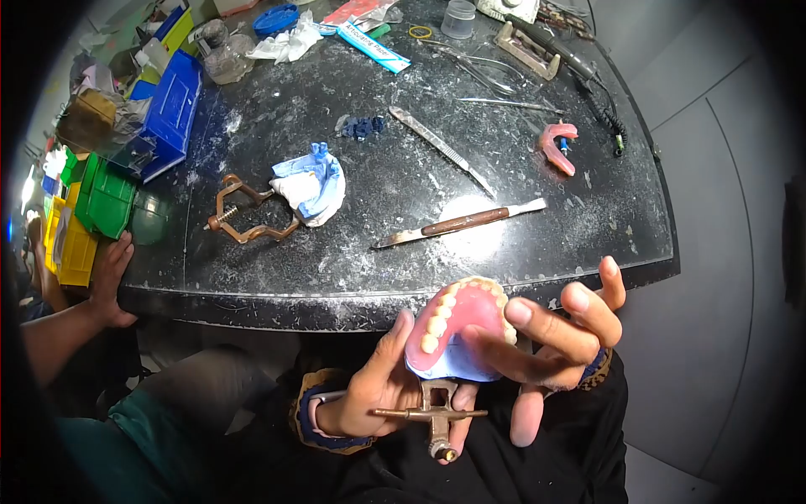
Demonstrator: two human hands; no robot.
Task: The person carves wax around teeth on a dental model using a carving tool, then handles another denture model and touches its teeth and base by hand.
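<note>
My left hand (369, 391) grips a brass-coloured dental articulator half (440, 412) from the side and below. It carries a blue plaster cast (453, 363), on which sits a pink denture (470, 307) with cream teeth, facing up. At the denture's right side is my right hand (558, 344), fingers spread, one fingertip touching the pink surface and the thumb hanging free below. On the table lies the other articulator frame (231, 210) with a blue and white cast (312, 186). A wooden-handled wax knife (466, 221) and a metal scalpel-like knife (437, 147) are just beyond the hands.
A pink U-shaped denture piece (554, 149) lies at the right of the dusty black table (277, 286). Dark blue bits (361, 127), an articulating paper packet (374, 44) and blue and green bins (172, 118) stand further off. Another person's hand (111, 281) rests at the left edge.
</note>
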